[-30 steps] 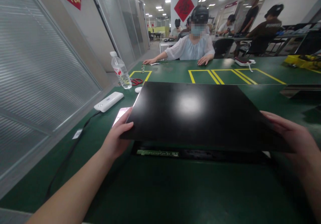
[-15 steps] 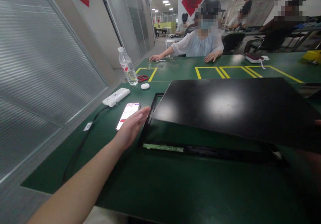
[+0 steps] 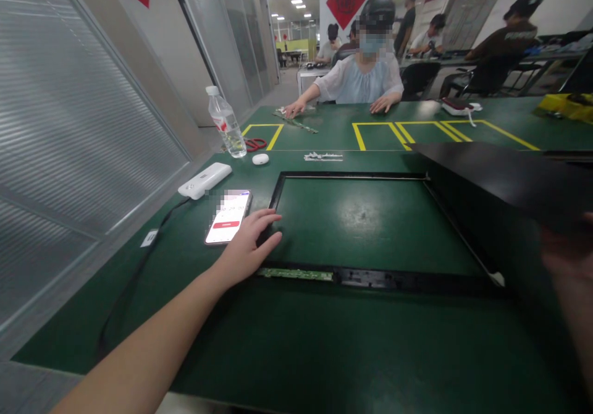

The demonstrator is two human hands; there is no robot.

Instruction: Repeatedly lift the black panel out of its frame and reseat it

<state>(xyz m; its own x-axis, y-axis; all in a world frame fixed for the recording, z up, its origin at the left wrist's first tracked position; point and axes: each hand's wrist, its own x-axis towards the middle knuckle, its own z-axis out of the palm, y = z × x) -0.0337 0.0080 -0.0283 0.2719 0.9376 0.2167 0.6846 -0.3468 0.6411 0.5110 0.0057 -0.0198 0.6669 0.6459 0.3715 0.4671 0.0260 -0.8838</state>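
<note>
A black rectangular frame [image 3: 398, 280] lies on the green table, with a green circuit board strip [image 3: 296, 274] set in its near side. My left hand [image 3: 248, 241] rests over the frame's left side, fingers stretched and thumb apart, with nothing held. At the right edge, my right hand [image 3: 565, 253], dark and blurred, grips a thin black panel [image 3: 504, 176] that is tilted and lifted above the frame's right side. Part of the panel is smeared by motion. The frame's left side is partly hidden beneath my left hand.
Left of the frame are a lit phone [image 3: 228, 216], a white power bank [image 3: 205, 180] with a black cable, a white earbud case [image 3: 260, 159], red scissors [image 3: 256, 145] and a water bottle [image 3: 225, 123]. White strips [image 3: 323, 156] lie behind. A co-worker [image 3: 368, 74] sits opposite.
The black panel has moved right, off the frame, uncovering its inside and the white strips behind. My left hand has come slightly nearer and spread its thumb. The co-worker's hand has shifted a strip.
</note>
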